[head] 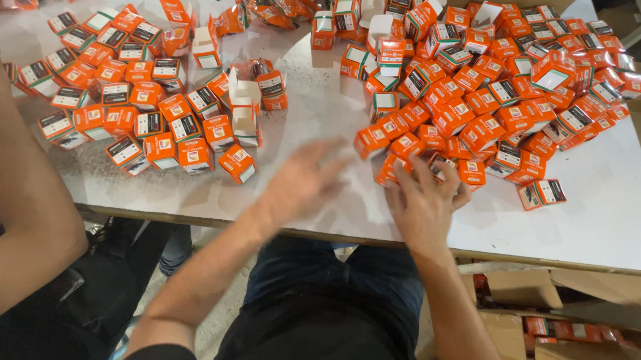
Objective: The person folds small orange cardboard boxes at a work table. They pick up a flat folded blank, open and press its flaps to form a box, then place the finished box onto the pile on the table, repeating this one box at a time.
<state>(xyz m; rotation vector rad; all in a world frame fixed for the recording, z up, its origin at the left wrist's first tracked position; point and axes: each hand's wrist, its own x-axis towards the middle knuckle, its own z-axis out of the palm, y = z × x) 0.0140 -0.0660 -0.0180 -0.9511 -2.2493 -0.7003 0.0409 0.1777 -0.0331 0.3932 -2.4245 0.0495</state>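
The right hand [423,203] lies flat at the near edge of the big heap of small orange-and-white boxes [495,87] on the right half of the counter [622,219]. Its grip is spread, fingertips touching the nearest boxes [414,158] of that heap — pressing on them rather than pinching any one. Those boxes lie just beyond the fingers, toward the far side and slightly right; they are nearly cube-shaped, so no long axis stands out, and they lie tumbled at mixed angles, faces pointing every way.

The left hand [301,182] hovers blurred over bare counter just left of the right hand, fingers loosely spread and holding nothing — it is farther from the heap than the right.

At far left, another person's forearm [11,186] reaches toward a second group of boxes [135,112], laid in rough rows.
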